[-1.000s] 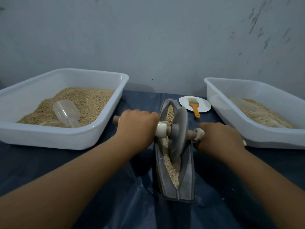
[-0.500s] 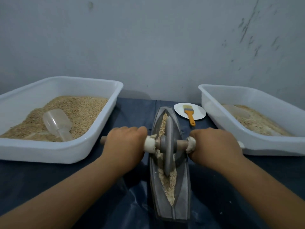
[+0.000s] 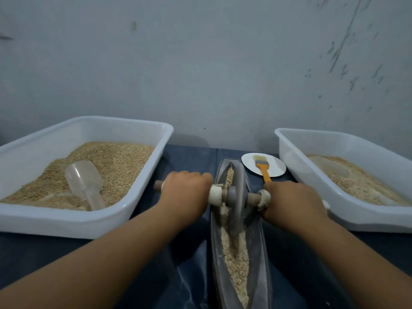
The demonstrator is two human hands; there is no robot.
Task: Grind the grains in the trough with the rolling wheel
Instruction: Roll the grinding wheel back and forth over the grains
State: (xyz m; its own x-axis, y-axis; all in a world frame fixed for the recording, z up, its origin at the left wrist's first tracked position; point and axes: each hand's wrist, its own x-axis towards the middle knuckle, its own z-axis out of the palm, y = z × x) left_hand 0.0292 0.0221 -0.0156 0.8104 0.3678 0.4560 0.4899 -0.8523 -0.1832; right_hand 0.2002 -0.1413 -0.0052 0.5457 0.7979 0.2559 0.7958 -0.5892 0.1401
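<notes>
The rolling wheel [image 3: 236,204] stands on edge in the trough [image 3: 256,253], set toward its far half, with the grains [image 3: 236,259] lying along the channel in front of and behind it. They look coarse and broken but not yet fine, so I'd say the grinding is under way with plenty left. The left hand [image 3: 186,192] is wrapped around one end of the axle, the right hand [image 3: 289,201] grips the other. On the table [image 3: 189,157] a bin of grain sits at either side.
</notes>
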